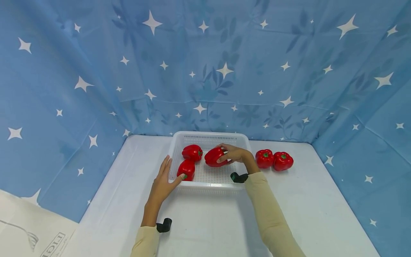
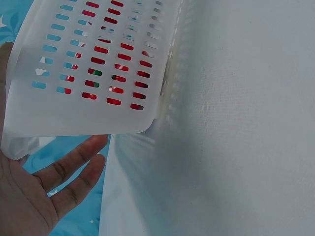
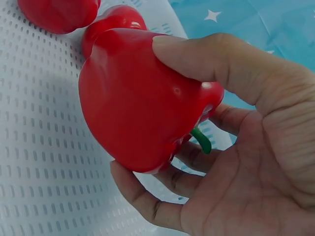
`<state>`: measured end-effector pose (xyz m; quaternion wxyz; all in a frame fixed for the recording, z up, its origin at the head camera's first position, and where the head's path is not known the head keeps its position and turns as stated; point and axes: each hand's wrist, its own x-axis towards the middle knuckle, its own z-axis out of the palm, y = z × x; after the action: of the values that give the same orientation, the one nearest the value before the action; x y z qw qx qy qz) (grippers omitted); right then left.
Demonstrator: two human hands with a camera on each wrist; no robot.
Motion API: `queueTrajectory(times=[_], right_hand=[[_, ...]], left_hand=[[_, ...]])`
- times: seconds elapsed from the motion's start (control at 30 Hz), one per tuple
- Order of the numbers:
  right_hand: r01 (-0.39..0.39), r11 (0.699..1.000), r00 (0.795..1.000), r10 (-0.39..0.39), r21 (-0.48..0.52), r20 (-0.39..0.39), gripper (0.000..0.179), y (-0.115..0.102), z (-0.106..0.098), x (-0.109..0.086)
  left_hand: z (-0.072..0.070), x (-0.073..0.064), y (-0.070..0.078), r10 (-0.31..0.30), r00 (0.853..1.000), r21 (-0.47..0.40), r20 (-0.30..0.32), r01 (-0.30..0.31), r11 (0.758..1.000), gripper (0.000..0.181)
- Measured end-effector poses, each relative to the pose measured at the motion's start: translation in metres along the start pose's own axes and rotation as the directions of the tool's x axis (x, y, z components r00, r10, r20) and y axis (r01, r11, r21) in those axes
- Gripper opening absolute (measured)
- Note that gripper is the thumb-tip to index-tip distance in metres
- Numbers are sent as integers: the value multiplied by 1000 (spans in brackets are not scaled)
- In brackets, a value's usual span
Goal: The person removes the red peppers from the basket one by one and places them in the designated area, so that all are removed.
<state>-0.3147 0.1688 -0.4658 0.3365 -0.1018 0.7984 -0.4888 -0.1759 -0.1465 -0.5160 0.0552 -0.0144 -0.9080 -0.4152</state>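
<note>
My right hand (image 1: pixel 238 154) grips a red bell pepper (image 1: pixel 213 157) over the right half of a white perforated plastic basket (image 1: pixel 210 184). In the right wrist view the thumb lies on the upper side of that pepper and the fingers curl beneath, with its green stem (image 3: pixel 202 140) toward the palm. Two more red bell peppers lie along the basket's left side, one at the back (image 1: pixel 192 152) and one in front (image 1: pixel 187 169). My left hand (image 1: pixel 161 186) rests at the basket's front left corner, thumb over the rim, fingers extended along the outside.
Beyond the basket's right side, two red bell peppers, a left one (image 1: pixel 264 159) and a right one (image 1: pixel 283 161), sit side by side on the white table (image 1: pixel 208 221). A blue star-patterned curtain (image 1: pixel 205 71) hangs behind the table and along its sides.
</note>
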Motion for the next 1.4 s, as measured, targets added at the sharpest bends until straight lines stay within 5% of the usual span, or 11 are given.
queueTrajectory(times=[0.63,0.97,1.4], right_hand=[[132,986,984,-118,105,-130,78,2,-9,-24],[262,960,950,-238,96,-203,73,6,-16,-41],[400,890,904,-343,222,-255,65,14,-17,-60]], left_hand=[[1,0,-1,20,1000,-3,3,-20,1000,92],[0,0,0,10,1000,-1,1,-10,1000,93],[0,0,1,5,1000,-5,5,-5,1000,93]])
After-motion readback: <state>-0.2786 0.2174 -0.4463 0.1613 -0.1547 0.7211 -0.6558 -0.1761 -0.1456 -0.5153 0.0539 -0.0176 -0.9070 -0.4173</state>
